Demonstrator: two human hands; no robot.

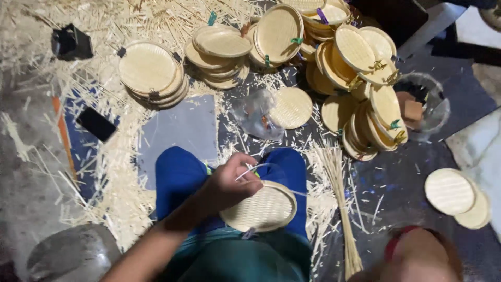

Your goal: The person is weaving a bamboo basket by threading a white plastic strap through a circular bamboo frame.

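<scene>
Lap work: round pale woven bamboo tray (259, 209) is resting across the blue-trousered knees (177, 177), kept flat there so its rim is facing up w/in easy reach. Left hand (229, 185) is curling over the tray's near-left rim, fingers closed in a pinch on a thin pale strip (249, 171) that's arching up and over toward the rim. Right hand (417, 256) is sitting low at the bottom-right corner of view, blurred and cut off; can't tell if it's open or gripping anything.

Long bundle of bamboo slivers (342, 203) is lying on the floor just beside the right knee, handy for picking. Finished trays are piling up in clipped stacks (151, 73) along the far side of the floor, some leaning on edge, small green and purple clips pinching the rims together. Clear plastic bag (255, 115) w/ small coloured bits is lying ahead of the knees. Two loose trays (450, 190) are lying at the right edge. Black flat phone-like slab (96, 124) is lying among straw-like offcuts on the left.
</scene>
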